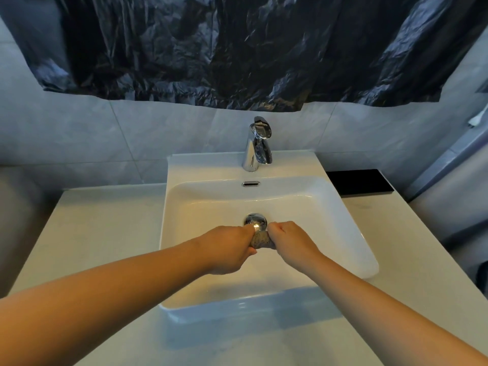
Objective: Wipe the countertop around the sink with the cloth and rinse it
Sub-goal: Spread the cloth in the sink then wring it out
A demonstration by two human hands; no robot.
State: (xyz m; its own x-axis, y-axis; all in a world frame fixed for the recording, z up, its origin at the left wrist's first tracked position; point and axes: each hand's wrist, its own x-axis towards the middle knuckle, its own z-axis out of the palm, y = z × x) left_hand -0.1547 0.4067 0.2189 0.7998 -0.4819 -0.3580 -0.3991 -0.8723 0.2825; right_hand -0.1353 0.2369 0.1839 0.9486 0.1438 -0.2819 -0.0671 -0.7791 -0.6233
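- You are looking through one head-worn camera, facing forward and down at the sink (266, 204) from above its near edge.
- You are standing close, the tap (257, 143) lying beyond the sink, and both forearms are reaching in.

Two bare forearms enter from the lower corners of the frame, one from the lower left and one from the lower right, and narrow toward the middle. No sleeve covers either arm as far as the frame edges. The left hand (229, 249) and the right hand (291, 243) are bare: no glove, ring, watch or band shows on the wrists or on the fingers in view.
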